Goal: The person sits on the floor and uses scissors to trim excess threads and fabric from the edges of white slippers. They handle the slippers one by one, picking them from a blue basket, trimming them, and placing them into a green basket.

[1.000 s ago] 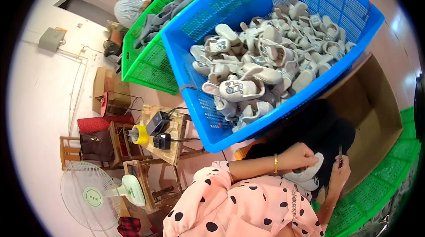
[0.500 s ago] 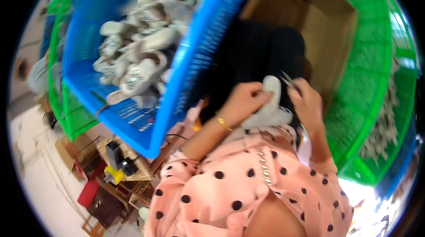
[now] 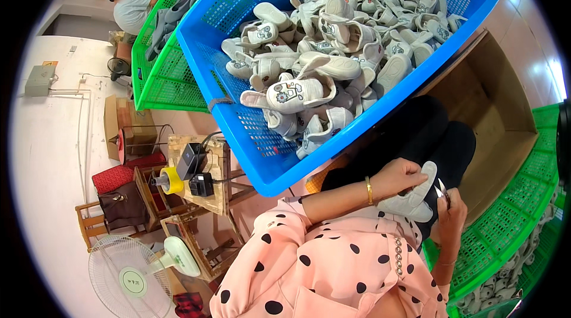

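Observation:
My left hand [image 3: 395,178] pinches a small off-white cloth shoe [image 3: 410,204] over my lap, with a rounded pale part standing up beside the fingertips. My right hand [image 3: 452,214] is closed around small metal scissors [image 3: 441,189]. Their pointed blades stand apart, just right of the shoe and not touching it. Ahead of my knees is a big blue plastic crate [image 3: 267,180] heaped with similar pale shoes [image 3: 291,93], some with a printed picture on the toe.
An open cardboard box [image 3: 493,89] stands beyond my legs at the right. Next to it is a green crate [image 3: 493,258], with more shoes lower right. Further green crates [image 3: 178,80] stand far left. A fan [image 3: 132,281] and wooden stand [image 3: 215,190] are at left. Another person [image 3: 134,12] is in the background.
The whole view has swung, so the crate, my lap and hands sit further right and lower in the picture. Both hands keep their hold on the shoe and the scissors.

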`<action>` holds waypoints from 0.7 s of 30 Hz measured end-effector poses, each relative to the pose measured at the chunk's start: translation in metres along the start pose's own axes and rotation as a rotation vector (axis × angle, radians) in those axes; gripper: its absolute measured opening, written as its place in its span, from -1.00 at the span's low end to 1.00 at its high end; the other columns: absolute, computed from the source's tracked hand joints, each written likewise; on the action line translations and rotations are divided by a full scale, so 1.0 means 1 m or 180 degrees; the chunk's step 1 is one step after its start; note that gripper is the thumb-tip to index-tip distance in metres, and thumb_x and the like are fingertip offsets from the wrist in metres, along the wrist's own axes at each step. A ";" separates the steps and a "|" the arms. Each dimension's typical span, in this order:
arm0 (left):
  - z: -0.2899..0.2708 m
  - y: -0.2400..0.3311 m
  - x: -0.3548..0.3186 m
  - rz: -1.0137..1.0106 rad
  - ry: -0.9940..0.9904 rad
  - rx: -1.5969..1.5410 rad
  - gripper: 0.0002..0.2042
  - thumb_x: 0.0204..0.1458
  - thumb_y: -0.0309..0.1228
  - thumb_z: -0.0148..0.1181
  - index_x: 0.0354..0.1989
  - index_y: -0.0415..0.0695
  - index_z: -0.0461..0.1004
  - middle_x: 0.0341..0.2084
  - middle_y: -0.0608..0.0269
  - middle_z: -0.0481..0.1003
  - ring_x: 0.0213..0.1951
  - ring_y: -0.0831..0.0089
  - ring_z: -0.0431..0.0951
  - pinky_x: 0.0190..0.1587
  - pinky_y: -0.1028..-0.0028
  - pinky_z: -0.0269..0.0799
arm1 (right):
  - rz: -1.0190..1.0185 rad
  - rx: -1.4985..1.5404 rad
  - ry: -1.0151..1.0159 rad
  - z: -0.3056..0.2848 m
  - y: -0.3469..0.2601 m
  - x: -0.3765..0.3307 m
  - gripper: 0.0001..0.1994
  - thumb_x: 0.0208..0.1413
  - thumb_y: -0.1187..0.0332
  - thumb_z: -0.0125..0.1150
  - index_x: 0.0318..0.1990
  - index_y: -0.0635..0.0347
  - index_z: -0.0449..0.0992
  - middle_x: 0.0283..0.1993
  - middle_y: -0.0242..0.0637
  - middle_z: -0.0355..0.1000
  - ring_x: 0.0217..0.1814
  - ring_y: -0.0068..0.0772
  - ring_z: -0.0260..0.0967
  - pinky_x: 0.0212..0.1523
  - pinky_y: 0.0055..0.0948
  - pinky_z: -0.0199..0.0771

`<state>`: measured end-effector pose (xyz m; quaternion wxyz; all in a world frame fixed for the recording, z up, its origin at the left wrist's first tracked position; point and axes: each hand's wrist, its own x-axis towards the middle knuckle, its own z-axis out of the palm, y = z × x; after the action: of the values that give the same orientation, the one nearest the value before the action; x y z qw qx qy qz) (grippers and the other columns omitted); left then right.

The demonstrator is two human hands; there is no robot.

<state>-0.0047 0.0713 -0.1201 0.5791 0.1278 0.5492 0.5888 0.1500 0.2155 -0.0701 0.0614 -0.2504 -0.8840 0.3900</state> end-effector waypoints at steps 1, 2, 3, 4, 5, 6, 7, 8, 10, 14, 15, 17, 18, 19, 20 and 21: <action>-0.002 0.002 0.000 -0.0042 0.0015 0.0000 -0.69 0.16 -0.28 0.19 -0.60 -0.15 0.46 -0.68 0.47 0.36 -0.62 0.73 0.30 -0.57 0.64 0.17 | -0.0057 -0.0076 0.0002 -0.001 0.000 0.002 -0.74 0.13 0.29 0.18 -0.43 0.26 0.29 -0.58 -0.08 0.21 -0.57 0.00 0.18 -0.51 -0.22 0.22; -0.002 0.008 -0.001 -0.0090 -0.0008 -0.0003 -0.69 0.16 -0.28 0.19 -0.60 -0.16 0.46 -0.68 0.46 0.37 -0.62 0.72 0.31 -0.57 0.64 0.19 | -0.0087 -0.0173 0.0023 -0.002 -0.001 0.002 -0.73 0.13 0.29 0.19 -0.43 0.26 0.28 -0.58 -0.09 0.20 -0.57 -0.01 0.18 -0.51 -0.22 0.22; -0.002 0.011 -0.001 -0.0139 -0.0031 -0.0005 -0.68 0.17 -0.27 0.19 -0.60 -0.16 0.47 -0.68 0.46 0.38 -0.62 0.72 0.32 -0.56 0.64 0.20 | -0.0116 -0.0268 0.0044 -0.004 -0.001 0.002 -0.73 0.12 0.29 0.20 -0.43 0.26 0.27 -0.58 -0.10 0.20 -0.57 -0.02 0.18 -0.51 -0.22 0.22; -0.002 0.009 -0.001 -0.0118 -0.0036 -0.0067 -0.69 0.16 -0.27 0.19 -0.59 -0.17 0.48 -0.68 0.46 0.38 -0.62 0.72 0.33 -0.56 0.64 0.21 | -0.0048 -0.0292 0.0022 -0.005 -0.003 0.001 -0.75 0.12 0.32 0.18 -0.43 0.26 0.28 -0.57 -0.07 0.21 -0.55 0.03 0.19 -0.50 -0.20 0.22; -0.002 0.006 0.000 -0.0097 -0.0040 -0.0130 -0.69 0.16 -0.26 0.19 -0.59 -0.17 0.48 -0.68 0.45 0.39 -0.61 0.72 0.34 -0.56 0.65 0.22 | 0.0019 -0.0315 0.0000 -0.008 -0.006 0.001 -0.77 0.12 0.34 0.16 -0.43 0.27 0.29 -0.56 -0.04 0.22 -0.54 0.07 0.20 -0.48 -0.18 0.23; -0.002 0.003 0.000 -0.0075 -0.0041 -0.0194 -0.69 0.16 -0.26 0.19 -0.58 -0.18 0.49 -0.67 0.45 0.40 -0.61 0.72 0.35 -0.56 0.65 0.23 | 0.0084 -0.0337 -0.0024 -0.008 -0.007 -0.001 -0.80 0.12 0.37 0.14 -0.42 0.28 0.29 -0.54 -0.01 0.23 -0.52 0.11 0.21 -0.47 -0.17 0.24; -0.002 0.002 0.001 -0.0074 -0.0038 -0.0117 -0.69 0.16 -0.25 0.19 -0.57 -0.18 0.50 -0.67 0.45 0.40 -0.61 0.72 0.36 -0.56 0.65 0.24 | 0.0056 -0.0378 -0.0023 -0.008 -0.007 -0.002 -0.80 0.12 0.37 0.15 -0.43 0.28 0.29 -0.55 0.00 0.22 -0.52 0.11 0.20 -0.47 -0.16 0.24; -0.003 0.002 0.000 -0.0073 -0.0032 -0.0041 -0.69 0.15 -0.25 0.20 -0.56 -0.19 0.51 -0.66 0.45 0.41 -0.61 0.71 0.37 -0.56 0.66 0.25 | 0.0027 -0.0419 -0.0025 -0.008 -0.006 -0.003 -0.79 0.12 0.37 0.15 -0.43 0.28 0.29 -0.55 0.00 0.22 -0.52 0.11 0.20 -0.47 -0.15 0.23; -0.003 0.003 -0.002 -0.0121 -0.0017 0.0059 -0.69 0.15 -0.24 0.20 -0.56 -0.19 0.51 -0.66 0.45 0.41 -0.61 0.71 0.38 -0.56 0.65 0.26 | 0.0001 -0.0514 -0.0042 -0.008 -0.005 -0.006 -0.79 0.12 0.36 0.15 -0.43 0.27 0.29 -0.55 0.00 0.21 -0.52 0.11 0.21 -0.47 -0.14 0.22; -0.007 0.006 -0.002 0.0023 -0.0011 0.0119 -0.67 0.14 -0.22 0.21 -0.59 -0.18 0.51 -0.68 0.45 0.42 -0.62 0.72 0.39 -0.57 0.64 0.28 | -0.0121 -0.0680 0.0033 -0.007 -0.003 -0.008 -0.77 0.06 0.32 0.22 -0.46 0.22 0.31 -0.58 -0.06 0.25 -0.53 0.05 0.26 -0.50 -0.13 0.24; -0.006 0.016 -0.003 0.0007 0.0095 0.0272 -0.68 0.13 -0.22 0.22 -0.59 -0.17 0.52 -0.70 0.45 0.42 -0.63 0.73 0.38 -0.56 0.64 0.28 | -0.0121 -0.0763 0.0117 -0.009 0.004 -0.009 -0.76 0.03 0.30 0.26 -0.47 0.20 0.32 -0.59 -0.10 0.26 -0.54 0.02 0.28 -0.51 -0.13 0.25; -0.008 0.034 -0.004 -0.0146 0.0203 0.0441 -0.70 0.11 -0.21 0.23 -0.56 -0.16 0.55 -0.71 0.44 0.41 -0.65 0.72 0.35 -0.61 0.62 0.23 | -0.0220 -0.1303 0.0231 -0.009 0.011 -0.007 -0.74 -0.04 0.26 0.32 -0.49 0.13 0.34 -0.61 -0.16 0.29 -0.54 0.01 0.30 -0.52 -0.08 0.27; -0.011 0.038 -0.006 -0.0050 0.0280 0.0632 -0.68 0.10 -0.24 0.23 -0.58 -0.22 0.55 -0.73 0.38 0.45 -0.64 0.71 0.39 -0.59 0.59 0.27 | -0.0372 -0.1291 0.0340 -0.009 0.005 -0.005 -0.72 -0.06 0.21 0.36 -0.50 0.10 0.34 -0.62 -0.21 0.27 -0.56 -0.07 0.30 -0.55 -0.14 0.26; -0.010 0.043 -0.011 -0.0118 0.0373 0.0617 -0.70 0.10 -0.24 0.23 -0.55 -0.21 0.57 -0.71 0.40 0.46 -0.63 0.73 0.39 -0.59 0.62 0.26 | -0.0535 -0.1425 0.0401 -0.012 -0.001 -0.003 -0.70 -0.07 0.19 0.36 -0.51 0.09 0.34 -0.63 -0.25 0.25 -0.57 -0.13 0.29 -0.57 -0.19 0.25; -0.009 0.051 -0.016 -0.0213 0.0318 0.0457 -0.73 0.11 -0.25 0.22 -0.50 -0.20 0.58 -0.67 0.42 0.47 -0.61 0.74 0.40 -0.58 0.67 0.26 | -0.0716 -0.1572 0.0441 -0.014 -0.008 -0.001 -0.69 -0.08 0.17 0.37 -0.52 0.08 0.34 -0.64 -0.28 0.24 -0.58 -0.19 0.29 -0.59 -0.24 0.24; -0.007 0.060 -0.022 -0.0290 0.0256 0.0389 -0.73 0.13 -0.26 0.21 -0.47 -0.22 0.59 -0.63 0.41 0.49 -0.60 0.73 0.43 -0.57 0.70 0.27 | -0.0787 -0.1571 0.0436 -0.018 -0.013 -0.001 -0.67 -0.10 0.15 0.39 -0.53 0.07 0.33 -0.65 -0.31 0.21 -0.61 -0.24 0.26 -0.60 -0.28 0.23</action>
<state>-0.0361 0.0667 -0.0642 0.5739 0.1140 0.6122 0.5319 0.1515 0.2192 -0.0487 0.1052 -0.1738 -0.9698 0.1346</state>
